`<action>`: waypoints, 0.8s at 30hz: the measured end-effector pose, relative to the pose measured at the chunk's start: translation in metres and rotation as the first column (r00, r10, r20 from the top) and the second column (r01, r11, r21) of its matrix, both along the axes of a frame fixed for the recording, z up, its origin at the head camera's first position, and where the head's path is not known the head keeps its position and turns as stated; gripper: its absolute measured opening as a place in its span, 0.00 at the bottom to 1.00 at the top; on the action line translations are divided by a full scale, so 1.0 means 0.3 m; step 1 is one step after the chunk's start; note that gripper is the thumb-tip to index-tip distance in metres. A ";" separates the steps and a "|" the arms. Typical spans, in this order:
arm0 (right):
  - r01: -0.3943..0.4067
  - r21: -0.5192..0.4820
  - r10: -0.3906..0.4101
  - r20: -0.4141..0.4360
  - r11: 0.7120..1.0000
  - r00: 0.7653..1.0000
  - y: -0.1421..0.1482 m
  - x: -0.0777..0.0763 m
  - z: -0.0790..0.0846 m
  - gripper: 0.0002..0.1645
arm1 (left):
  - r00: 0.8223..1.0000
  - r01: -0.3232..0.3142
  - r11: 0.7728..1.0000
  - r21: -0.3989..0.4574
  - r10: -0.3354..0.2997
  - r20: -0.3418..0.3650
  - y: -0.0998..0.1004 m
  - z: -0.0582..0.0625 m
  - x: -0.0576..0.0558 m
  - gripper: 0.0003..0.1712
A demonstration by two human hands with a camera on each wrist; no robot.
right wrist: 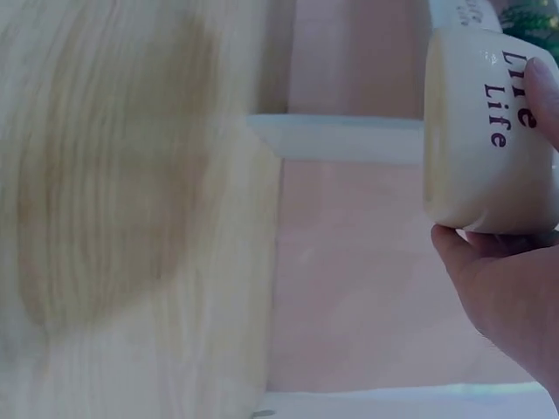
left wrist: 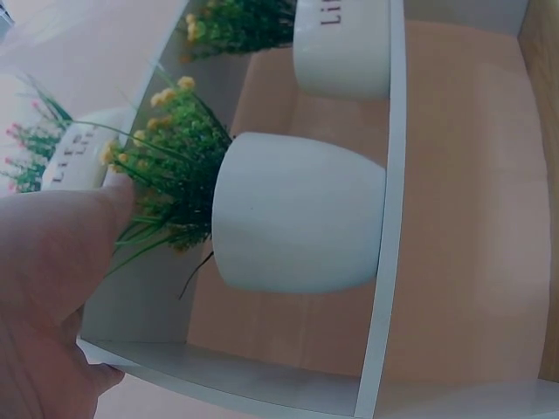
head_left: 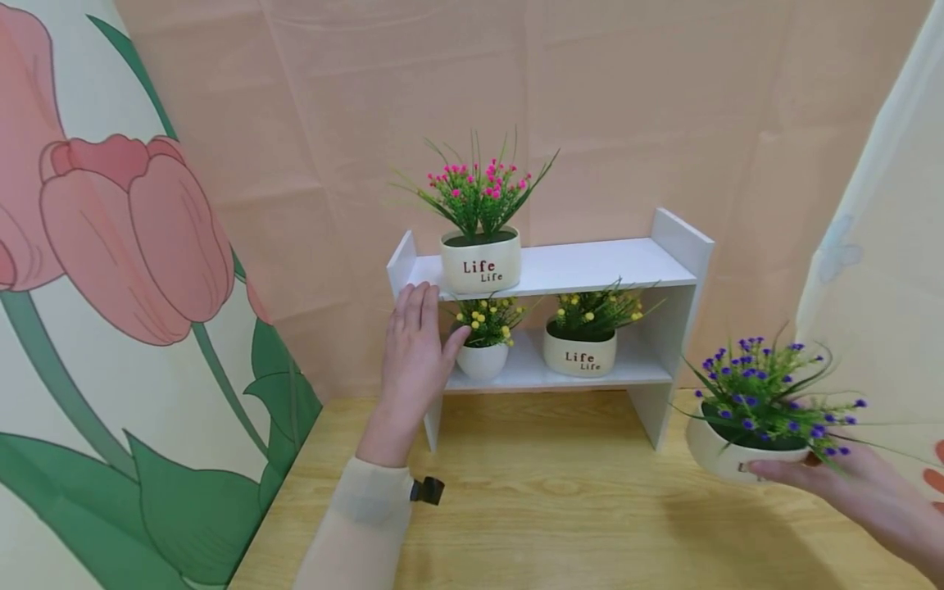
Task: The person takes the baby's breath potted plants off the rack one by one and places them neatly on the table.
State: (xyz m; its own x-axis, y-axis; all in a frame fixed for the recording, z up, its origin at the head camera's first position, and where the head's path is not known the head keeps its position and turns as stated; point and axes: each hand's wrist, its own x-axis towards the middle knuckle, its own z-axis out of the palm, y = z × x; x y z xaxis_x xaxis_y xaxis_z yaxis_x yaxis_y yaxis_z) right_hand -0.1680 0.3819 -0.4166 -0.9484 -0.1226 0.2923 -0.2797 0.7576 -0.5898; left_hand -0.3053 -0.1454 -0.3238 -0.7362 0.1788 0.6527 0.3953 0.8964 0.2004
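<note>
My right hand (head_left: 848,475) grips an oval cream pot of purple artificial flowers (head_left: 745,459), held above the table to the right of the shelf. Its thumb lies across the pot's front, by the "Life" lettering that shows in the right wrist view. My left hand (head_left: 416,352), fingers straight, rests at the left end of the small white shelf (head_left: 590,266), by the upper board's front edge. Close to its thumb is a round white pot of yellow flowers (head_left: 483,360) on the lower board. Above stands a "Life" pot of pink flowers (head_left: 481,262).
Another "Life" pot with yellow flowers (head_left: 580,352) stands on the lower board, right of the round one. The shelf stands on a wood-grain table (head_left: 531,492) against a pink cloth backdrop (head_left: 590,123). A tulip-printed panel (head_left: 133,246) borders the left side.
</note>
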 end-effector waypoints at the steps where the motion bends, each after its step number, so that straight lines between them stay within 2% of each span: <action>1: -0.004 -0.002 0.004 -0.020 1.000 1.000 0.002 -0.005 -0.009 0.49 | 1.000 0.001 1.000 0.000 -0.001 0.000 0.000 0.000 0.001 0.48; 4: -0.008 -0.009 0.008 -0.025 1.000 1.000 0.020 -0.019 -0.032 0.49 | 1.000 0.004 1.000 0.000 -0.004 -0.003 0.001 0.000 0.003 0.48; 9: 0.015 -0.019 -0.014 0.067 1.000 0.998 0.065 -0.036 -0.078 0.52 | 1.000 -0.002 1.000 0.000 0.002 0.000 0.003 0.000 0.005 0.48; 13: 0.027 -0.001 -0.026 0.049 1.000 0.998 0.097 -0.045 -0.110 0.56 | 1.000 -0.006 1.000 -0.003 0.006 0.006 0.003 -0.001 0.004 0.48; 18: 0.045 0.035 -0.049 0.141 0.998 0.989 0.131 -0.052 -0.135 0.59 | 1.000 -0.007 1.000 -0.008 0.007 -0.005 0.003 -0.001 0.004 0.48; 22: 0.023 -0.003 -0.023 0.070 1.000 0.997 0.150 -0.081 -0.167 0.60 | 1.000 -0.008 1.000 -0.009 0.008 -0.005 0.002 -0.001 0.004 0.48; 24: 0.028 0.001 -0.028 0.069 1.000 0.997 0.163 -0.090 -0.181 0.60 | 1.000 -0.010 1.000 -0.010 0.010 -0.002 0.002 0.000 0.003 0.48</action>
State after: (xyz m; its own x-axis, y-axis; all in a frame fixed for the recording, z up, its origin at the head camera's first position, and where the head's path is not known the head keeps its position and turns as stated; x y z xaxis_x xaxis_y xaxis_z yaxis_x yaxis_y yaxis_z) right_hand -0.1951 0.4307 -0.4709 -0.9695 -0.0953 0.2257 -0.2165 0.7645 -0.6072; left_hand -0.3043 -0.1447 -0.3239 -0.7365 0.1778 0.6526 0.3870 0.9021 0.1909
